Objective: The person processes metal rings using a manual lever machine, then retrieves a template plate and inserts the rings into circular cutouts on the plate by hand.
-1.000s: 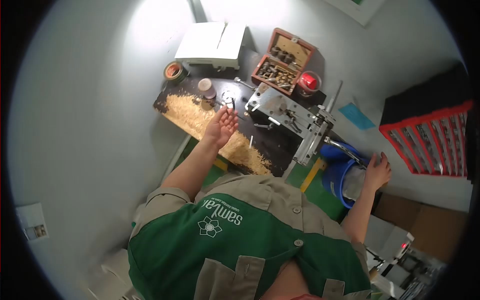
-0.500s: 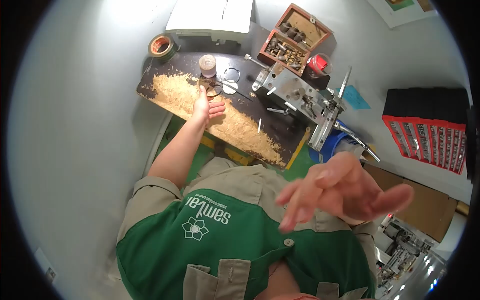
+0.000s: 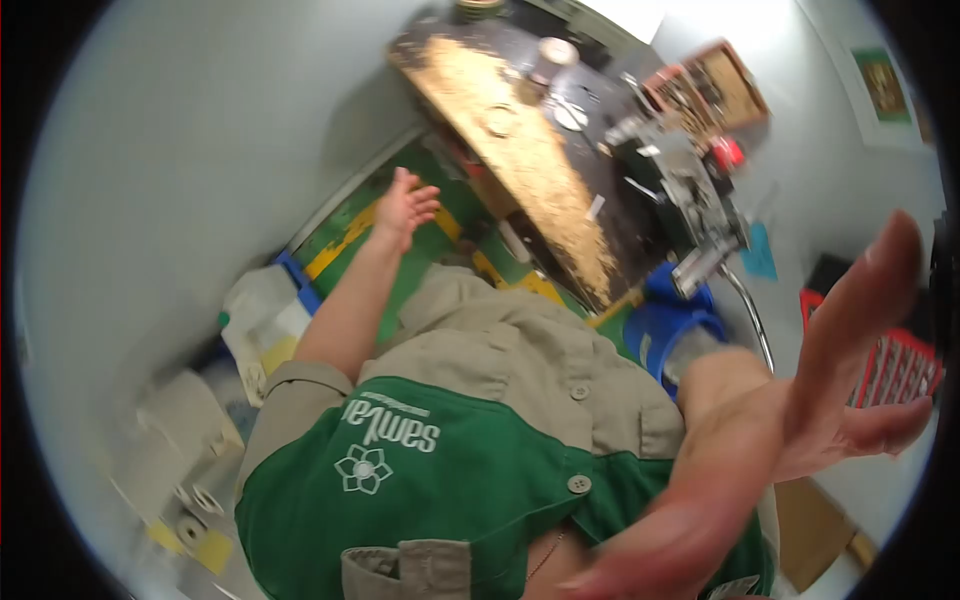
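Observation:
My left hand [image 3: 405, 208] is held out over the green floor, left of a dark worktable [image 3: 635, 225]. Its fingers are apart and it holds nothing. Close to the camera on the right, my right hand [image 3: 835, 390] looks large and partly blurred, with fingers spread and nothing in them. Pale shavings [image 3: 545, 175] lie along the table's near side. Behind them are a small cylindrical container [image 3: 555, 58] and a white disc [image 3: 571, 115]. A metal fixture with levers [image 3: 690, 185] is on the table's right part.
An open wooden box of metal parts [image 3: 715, 85] is at the back right, near a red-topped jar [image 3: 728, 153]. A blue bucket [image 3: 655, 335] is by the table's right end. A red-and-black drawer cabinet [image 3: 890, 370] is partly behind my right hand. White containers [image 3: 255, 315] are at left.
The view has swung, and the table now appears farther up and right. My left hand has left the shavings and is off the table. My right hand has moved right and nearer the camera.

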{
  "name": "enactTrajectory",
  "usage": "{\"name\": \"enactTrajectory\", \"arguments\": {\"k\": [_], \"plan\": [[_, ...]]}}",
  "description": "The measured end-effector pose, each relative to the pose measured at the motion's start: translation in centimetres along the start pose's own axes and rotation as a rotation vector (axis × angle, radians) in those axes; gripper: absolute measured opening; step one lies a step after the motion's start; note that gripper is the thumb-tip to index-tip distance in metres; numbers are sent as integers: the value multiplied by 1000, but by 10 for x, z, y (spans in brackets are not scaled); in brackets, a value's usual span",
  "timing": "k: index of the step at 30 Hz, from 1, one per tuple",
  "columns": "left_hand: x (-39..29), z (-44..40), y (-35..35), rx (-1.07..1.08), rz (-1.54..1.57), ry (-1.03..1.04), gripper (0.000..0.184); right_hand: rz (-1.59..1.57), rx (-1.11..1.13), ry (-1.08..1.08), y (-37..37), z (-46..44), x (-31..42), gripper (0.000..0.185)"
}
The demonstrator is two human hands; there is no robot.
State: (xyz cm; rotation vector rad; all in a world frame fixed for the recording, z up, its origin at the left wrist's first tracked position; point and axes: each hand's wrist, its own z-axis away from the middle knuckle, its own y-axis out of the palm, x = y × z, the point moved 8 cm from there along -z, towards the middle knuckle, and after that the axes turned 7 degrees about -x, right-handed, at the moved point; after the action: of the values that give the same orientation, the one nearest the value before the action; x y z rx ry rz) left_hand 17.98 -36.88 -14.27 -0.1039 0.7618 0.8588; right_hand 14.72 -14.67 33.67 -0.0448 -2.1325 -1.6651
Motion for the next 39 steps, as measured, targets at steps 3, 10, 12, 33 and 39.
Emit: {"name": "enactTrajectory", "arguments": {"k": [3, 10, 12, 33, 39], "plan": [[24, 55, -34, -71, 38, 48, 73, 40, 192, 173, 2, -19, -24, 113], [175, 173, -205, -469, 22, -79, 82, -36, 619, 589, 2, -80, -112, 144], [215, 212, -246, -589, 115, -152, 81, -43, 709, 682, 10, -94, -132, 153], [361, 223, -663, -1131, 1415, 45, 38, 2198, -766, 616, -351, -154, -270, 33], [388, 163, -778, -1124, 1719, 187, 19, 1803, -1027, 1463, -375, -1, -299, 44]]}}
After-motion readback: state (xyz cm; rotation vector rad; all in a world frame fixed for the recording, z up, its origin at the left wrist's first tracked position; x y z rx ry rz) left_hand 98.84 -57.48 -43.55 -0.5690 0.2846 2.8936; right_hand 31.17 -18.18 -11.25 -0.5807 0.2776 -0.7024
